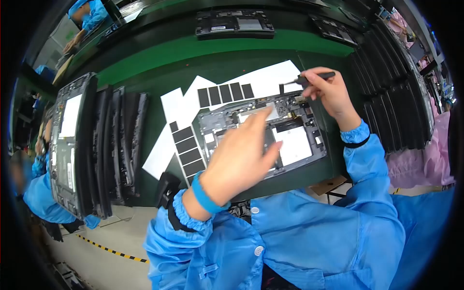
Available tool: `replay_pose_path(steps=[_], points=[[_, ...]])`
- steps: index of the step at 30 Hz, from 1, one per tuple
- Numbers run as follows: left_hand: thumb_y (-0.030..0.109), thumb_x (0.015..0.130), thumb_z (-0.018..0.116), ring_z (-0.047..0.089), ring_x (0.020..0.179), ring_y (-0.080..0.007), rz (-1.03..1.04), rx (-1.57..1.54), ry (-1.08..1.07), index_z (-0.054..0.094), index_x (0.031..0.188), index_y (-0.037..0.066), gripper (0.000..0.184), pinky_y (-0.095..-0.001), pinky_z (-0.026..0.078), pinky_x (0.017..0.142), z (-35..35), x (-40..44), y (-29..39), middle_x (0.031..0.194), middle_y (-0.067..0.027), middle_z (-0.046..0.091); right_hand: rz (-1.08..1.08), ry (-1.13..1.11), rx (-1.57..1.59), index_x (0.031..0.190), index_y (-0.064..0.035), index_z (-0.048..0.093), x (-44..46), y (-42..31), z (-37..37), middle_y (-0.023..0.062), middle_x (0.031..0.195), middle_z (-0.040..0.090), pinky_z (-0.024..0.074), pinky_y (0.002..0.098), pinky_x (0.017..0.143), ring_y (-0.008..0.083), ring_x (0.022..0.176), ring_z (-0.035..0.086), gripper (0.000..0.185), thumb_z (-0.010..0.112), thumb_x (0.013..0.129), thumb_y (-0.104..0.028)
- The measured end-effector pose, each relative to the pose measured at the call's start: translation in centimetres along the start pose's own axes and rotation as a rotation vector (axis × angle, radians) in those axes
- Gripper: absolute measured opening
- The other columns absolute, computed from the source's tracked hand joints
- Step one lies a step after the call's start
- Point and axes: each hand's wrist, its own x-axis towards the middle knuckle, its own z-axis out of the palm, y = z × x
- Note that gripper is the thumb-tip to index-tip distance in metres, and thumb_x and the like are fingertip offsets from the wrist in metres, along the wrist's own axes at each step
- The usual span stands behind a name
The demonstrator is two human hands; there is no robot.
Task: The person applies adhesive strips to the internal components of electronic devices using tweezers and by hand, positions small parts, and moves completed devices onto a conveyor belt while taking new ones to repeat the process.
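Observation:
An open device chassis with a circuit board and a white panel lies on the green bench in front of me. My left hand reaches over it, fingers stretched out and thumb apart, fingertips at a pale strip near the upper edge; whether they press is unclear. My right hand pinches dark tweezers above the chassis's upper right corner. A small black piece shows at their tip. Behind the chassis, black rectangular pads sit on white sheets, and more pads line a strip at the left.
Several similar chassis stand upright in a row at the left. A tall stack of dark panels rises at the right. Another chassis lies at the back. Co-workers in blue sleeves appear at the far left.

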Motion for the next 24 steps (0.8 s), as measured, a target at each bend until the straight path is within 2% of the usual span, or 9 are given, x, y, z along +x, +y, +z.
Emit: replay_pose_path(steps=[1,3,6,8,11,12,17,23,24], points=[[0.021,0.086,0.068,0.066,0.100,-0.0338,-0.114,-0.052,-0.193,0.041,0.139,-0.004,0.064,-0.0412,0.052,0.085,0.6,1.2,0.8,0.123,-0.0255,0.059,0.019,0.003,0.009,0.103,0.0037,0.070,-0.1,1.0,-1.2,0.0099,0.087,0.071,0.0454,0.0203,0.052,0.0143,0.066,0.069,0.022,0.067,0.093,-0.016],[0.023,0.087,0.067,0.064,0.104,-0.0349,0.083,0.025,-0.162,0.040,0.140,-0.002,0.065,-0.0433,0.051,0.087,3.3,2.8,0.1,0.135,-0.0251,0.052,0.044,0.028,0.052,0.103,0.0042,0.069,-0.6,2.4,-1.8,0.0087,0.082,0.070,0.0442,0.0204,0.049,0.0131,0.061,0.067,0.022,0.068,0.092,-0.015],[0.025,0.087,0.067,0.062,0.103,-0.0357,0.189,0.123,-0.327,0.045,0.138,0.000,0.061,-0.0434,0.049,0.087,4.6,4.2,0.2,0.140,-0.0220,0.049,0.082,-0.022,0.140,0.103,0.0049,0.069,-0.9,3.1,-2.2,0.0098,0.084,0.070,0.0446,0.0204,0.049,0.0125,0.060,0.066,0.022,0.068,0.092,-0.014],[0.026,0.086,0.067,0.063,0.101,-0.0351,0.224,0.128,-0.349,0.049,0.135,0.001,0.057,-0.0412,0.049,0.087,5.2,4.2,-0.2,0.140,-0.0195,0.050,0.101,-0.044,0.181,0.104,0.0053,0.069,-1.2,2.9,-2.1,0.0106,0.084,0.071,0.0451,0.0207,0.049,0.0124,0.059,0.065,0.022,0.068,0.092,-0.013],[0.024,0.086,0.067,0.064,0.096,-0.0327,0.224,0.144,-0.381,0.057,0.127,0.002,0.047,-0.0373,0.047,0.087,5.2,4.0,-0.3,0.141,-0.0169,0.050,0.197,-0.221,0.156,0.103,0.0056,0.069,-1.6,1.9,-2.3,0.0111,0.082,0.070,0.0459,0.0209,0.049,0.0125,0.058,0.065,0.022,0.068,0.091,-0.013],[0.024,0.087,0.066,0.064,0.095,-0.0322,0.218,0.169,-0.404,0.057,0.126,0.003,0.046,-0.0374,0.047,0.086,4.9,4.1,-0.1,0.141,-0.0170,0.050,0.185,-0.211,0.086,0.102,0.0056,0.070,-1.6,2.0,-2.1,0.0107,0.077,0.070,0.0473,0.0212,0.049,0.0129,0.057,0.065,0.021,0.068,0.091,-0.012],[0.022,0.084,0.069,0.063,0.086,-0.0273,0.210,0.204,-0.406,0.062,0.119,0.005,0.039,-0.0342,0.047,0.083,5.0,4.1,0.1,0.142,-0.0170,0.050,0.192,-0.104,0.143,0.102,0.0061,0.069,-1.3,3.2,-2.1,0.0115,0.078,0.069,0.0503,0.0226,0.051,0.0135,0.058,0.066,0.020,0.069,0.091,-0.011],[0.022,0.083,0.071,0.064,0.083,-0.0250,0.219,0.233,-0.411,0.063,0.119,0.006,0.040,-0.0322,0.047,0.082,5.0,4.2,0.2,0.141,-0.0173,0.050,0.193,-0.071,0.152,0.102,0.0069,0.069,-1.3,2.8,-1.7,0.0116,0.077,0.069,0.0526,0.0223,0.052,0.0131,0.059,0.066,0.021,0.069,0.091,-0.011],[0.022,0.082,0.071,0.063,0.087,-0.0251,0.218,0.228,-0.403,0.063,0.119,0.006,0.041,-0.0332,0.046,0.083,5.1,4.2,0.2,0.141,-0.0170,0.050,0.200,-0.072,0.152,0.102,0.0070,0.069,-1.3,2.7,-1.7,0.0115,0.077,0.069,0.0530,0.0222,0.053,0.0130,0.059,0.066,0.021,0.069,0.090,-0.011]])
